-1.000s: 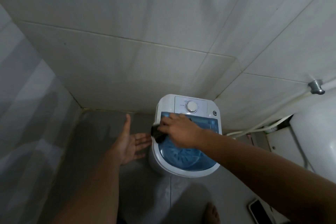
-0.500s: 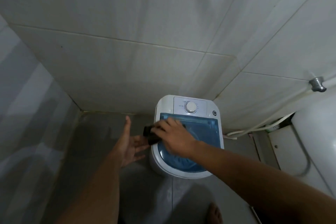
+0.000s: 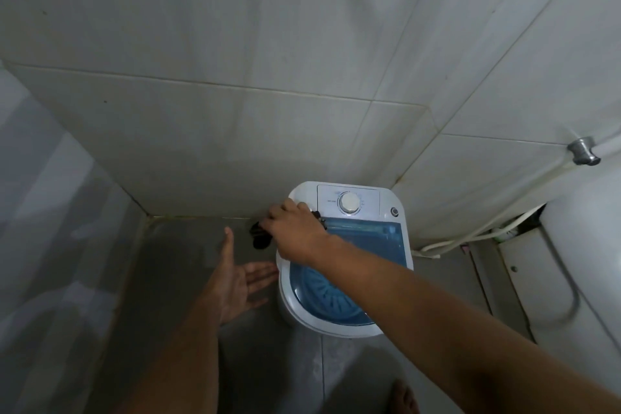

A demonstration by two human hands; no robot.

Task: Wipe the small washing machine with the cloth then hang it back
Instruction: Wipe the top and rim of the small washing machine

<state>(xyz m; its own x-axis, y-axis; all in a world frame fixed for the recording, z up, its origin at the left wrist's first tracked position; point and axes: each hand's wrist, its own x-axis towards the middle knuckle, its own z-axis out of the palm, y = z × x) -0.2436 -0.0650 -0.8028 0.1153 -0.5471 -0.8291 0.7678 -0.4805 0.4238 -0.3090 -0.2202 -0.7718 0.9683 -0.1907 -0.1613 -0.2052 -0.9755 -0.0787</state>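
Note:
The small washing machine (image 3: 386, 198) is white with a blue see-through lid and a round dial, standing on the floor in the tiled corner. My right hand (image 3: 295, 228) is shut on a dark cloth (image 3: 260, 237), pressed at the machine's back left corner; part of the cloth sticks out to the left past the machine's edge. My left hand (image 3: 235, 282) is open, palm up, fingers spread, just left of the machine's side and below the cloth, holding nothing.
Tiled walls close in behind and on the right. A chrome wall fitting (image 3: 583, 151) with a white hose (image 3: 470, 239) runs down behind the machine. A white toilet (image 3: 588, 262) stands at right. My bare foot (image 3: 405, 397) is on the grey floor.
My right hand has slid the cloth from the lid's left edge back to the machine's rear left corner. The left hand stays open beside the machine.

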